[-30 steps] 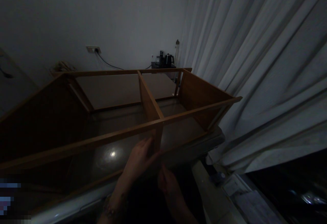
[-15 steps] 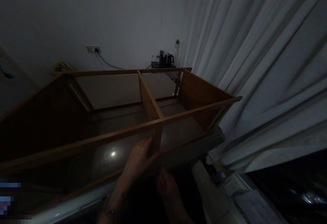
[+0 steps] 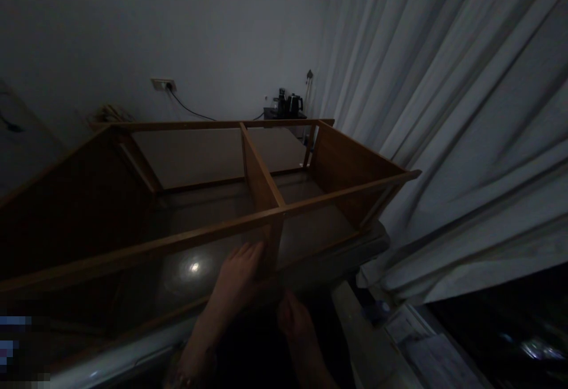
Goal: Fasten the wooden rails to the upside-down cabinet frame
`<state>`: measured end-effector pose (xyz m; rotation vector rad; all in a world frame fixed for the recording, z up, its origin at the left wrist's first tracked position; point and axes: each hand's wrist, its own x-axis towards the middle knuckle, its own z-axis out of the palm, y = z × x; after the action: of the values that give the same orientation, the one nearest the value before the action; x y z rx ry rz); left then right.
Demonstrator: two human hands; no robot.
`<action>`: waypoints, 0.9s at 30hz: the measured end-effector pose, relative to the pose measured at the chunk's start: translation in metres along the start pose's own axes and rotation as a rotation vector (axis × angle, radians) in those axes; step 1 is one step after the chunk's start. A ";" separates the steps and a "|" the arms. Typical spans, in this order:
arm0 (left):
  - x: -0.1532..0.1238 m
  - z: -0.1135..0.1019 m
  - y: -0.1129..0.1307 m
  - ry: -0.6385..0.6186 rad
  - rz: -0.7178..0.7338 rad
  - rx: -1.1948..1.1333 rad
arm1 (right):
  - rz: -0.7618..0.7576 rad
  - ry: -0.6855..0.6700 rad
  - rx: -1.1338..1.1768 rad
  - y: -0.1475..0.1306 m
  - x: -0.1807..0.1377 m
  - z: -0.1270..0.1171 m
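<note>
From the head view, we look down on a wooden frame (image 3: 177, 239) lying in dim light, and we take its divider (image 3: 256, 167) as our landmark. The frame stretches out on both sides of the divider, longer to the left, with one end panel (image 3: 89, 188) far left of it and another panel (image 3: 350, 152) to its right. Under the frame, right of the divider's near end, we see the edge of a grey surface (image 3: 355, 250).

Our left hand (image 3: 239, 268) is just left of the divider's near end, fingers bent toward it; the thumb is lost in shadow, so we cannot tell whether the hand grips the wood. Our right hand (image 3: 293, 316) sits below that same end, fingers curled inward; we cannot tell whether it pinches anything.

Well beyond the divider, the wall (image 3: 110, 22) carries a socket (image 3: 162, 84) with a dark cord (image 3: 189, 109) running from it. A dark kettle (image 3: 293, 104) stands beyond and slightly right of the divider's far end, on a black stand (image 3: 284, 114). A pale curtain (image 3: 399, 81) hangs right of the divider.
</note>
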<state>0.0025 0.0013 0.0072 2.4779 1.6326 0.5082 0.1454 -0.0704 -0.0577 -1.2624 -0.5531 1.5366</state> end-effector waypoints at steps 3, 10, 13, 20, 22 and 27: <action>-0.003 0.007 -0.004 0.012 0.010 0.023 | -0.007 0.006 0.005 -0.003 -0.002 0.001; -0.003 -0.002 0.004 -0.063 -0.085 0.045 | -0.034 0.036 -0.028 -0.006 -0.005 0.000; -0.001 -0.010 0.012 -0.117 -0.125 0.021 | -0.113 0.082 -0.054 -0.004 -0.005 0.000; 0.002 -0.008 0.016 -0.149 -0.137 -0.012 | -0.161 0.105 -0.194 -0.011 -0.007 -0.005; 0.002 -0.007 0.017 -0.156 -0.147 -0.015 | -0.172 0.100 -0.212 -0.012 -0.005 -0.007; 0.003 -0.006 0.021 -0.127 -0.155 -0.084 | -0.274 0.123 -0.336 -0.009 0.005 -0.013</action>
<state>0.0195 -0.0049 0.0190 2.2527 1.6990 0.3831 0.1617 -0.0662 -0.0567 -1.4540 -0.8910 1.1608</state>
